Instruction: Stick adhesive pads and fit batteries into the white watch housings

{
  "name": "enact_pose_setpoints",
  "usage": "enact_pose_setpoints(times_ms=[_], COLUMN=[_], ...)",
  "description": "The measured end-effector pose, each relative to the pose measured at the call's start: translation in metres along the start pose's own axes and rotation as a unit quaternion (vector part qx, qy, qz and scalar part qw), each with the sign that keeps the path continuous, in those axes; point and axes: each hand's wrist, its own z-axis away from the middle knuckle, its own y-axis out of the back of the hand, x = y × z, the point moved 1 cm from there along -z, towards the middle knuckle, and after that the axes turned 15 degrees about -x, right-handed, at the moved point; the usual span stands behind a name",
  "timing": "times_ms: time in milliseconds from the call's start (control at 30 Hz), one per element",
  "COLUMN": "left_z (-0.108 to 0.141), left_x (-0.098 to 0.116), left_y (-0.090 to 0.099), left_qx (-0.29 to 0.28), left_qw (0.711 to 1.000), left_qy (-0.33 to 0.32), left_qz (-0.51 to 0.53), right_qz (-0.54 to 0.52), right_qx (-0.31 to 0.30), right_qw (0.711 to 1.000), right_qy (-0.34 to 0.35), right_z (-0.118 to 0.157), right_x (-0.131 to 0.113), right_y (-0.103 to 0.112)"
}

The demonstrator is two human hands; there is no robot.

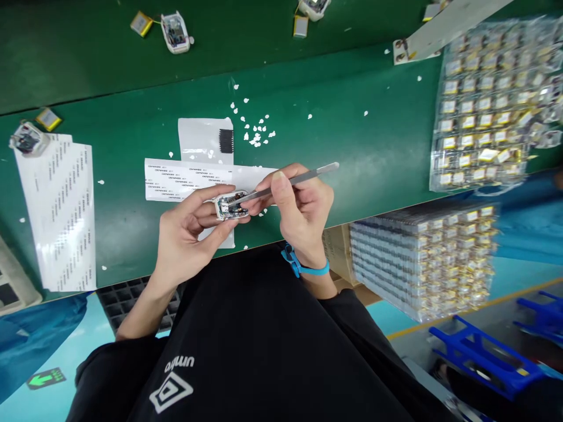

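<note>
Holding the opened white device (234, 213) over the printed white sheet (189, 179) on the table (369, 164), pinching it by the edges between thumb and fingers of the left hand (189, 231). Gripping a slim metal tool (308, 176) in the right hand (303, 205), pointing its tip into the exposed interior. Apparently working on small parts inside the casing, not clearly showing the exact point of contact. Probably calling next for steadying the casing and guiding the tip lightly, avoiding scraping neighbouring parts.

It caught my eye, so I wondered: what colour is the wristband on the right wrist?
The wristband is bright blue, seen in the head view.
</note>
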Motion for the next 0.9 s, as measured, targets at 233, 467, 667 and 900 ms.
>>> enact_pose_setpoints(times_ms=[233,467,667,900], left_z=[0.0014,0.002,0.0031,0.0024], left_x=[0.0045,0.0051,0.0053,0.0055], left_y=[-0.0024,-0.0024,-0.0031,-0.0041], left_qx=[0.011,0.015,0.016,0.034], left_qw=[1.0,1.0,0.999,0.999], left_qy=[-0.002,-0.01,-0.026,-0.017], left_qz=[-0.001,-0.011,-0.012,-0.038], right_qz=[-0.01,0.008,-0.004,-0.018], right_qx=[-0.013,0.001,-0.006,-0.004], right_qw=[1.0,1.0,1.0,1.0], right_qy=[0.008,-0.026,-0.018,0.015], right_z=[-0.0002,-0.0004,-0.0018,-0.0027], right_x=[0.0006,0.0007,0.0002,0.0006], right_y=[-0.0013,-0.0018,-0.0023,-0.006])
